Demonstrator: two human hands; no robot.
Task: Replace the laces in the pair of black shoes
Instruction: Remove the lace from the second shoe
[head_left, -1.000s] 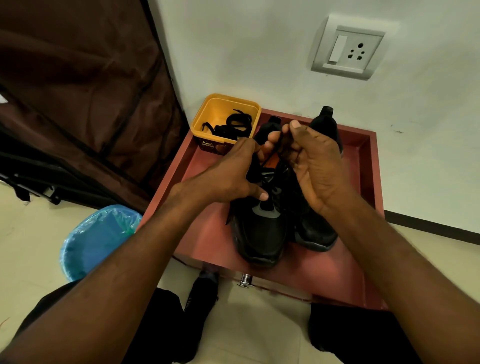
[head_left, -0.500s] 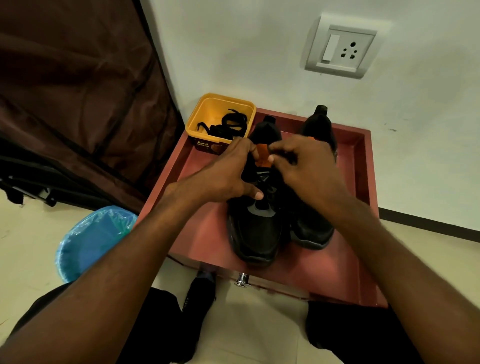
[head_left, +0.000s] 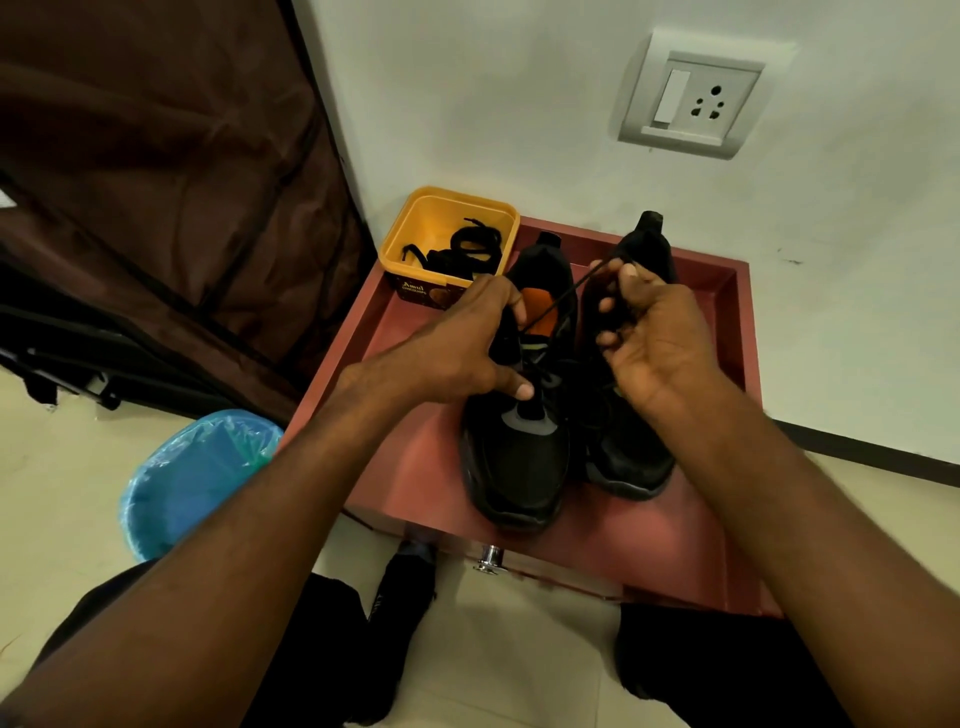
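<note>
black shoes (head_left: 519, 457), orange tongue (head_left: 540, 306), yellow tub (head_left: 410, 244), red tray (head_left: 415, 478)

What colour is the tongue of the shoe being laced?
Orange, on the left shoe's tongue, between the two hands; the head view shows it.

"Amul" stands in pale letters on the dark front band of the yellow tub (head_left: 415, 291), at eleven o'clock from the shoes; the smaller line beneath looks like "Chocochips", too blurred to confirm.

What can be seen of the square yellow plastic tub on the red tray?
The square yellow plastic tub is open-topped with rounded corners and a dark printed band low on its near side. It stands upright in the far left corner of the red tray, holding loose black laces. Neither hand touches it.
</note>
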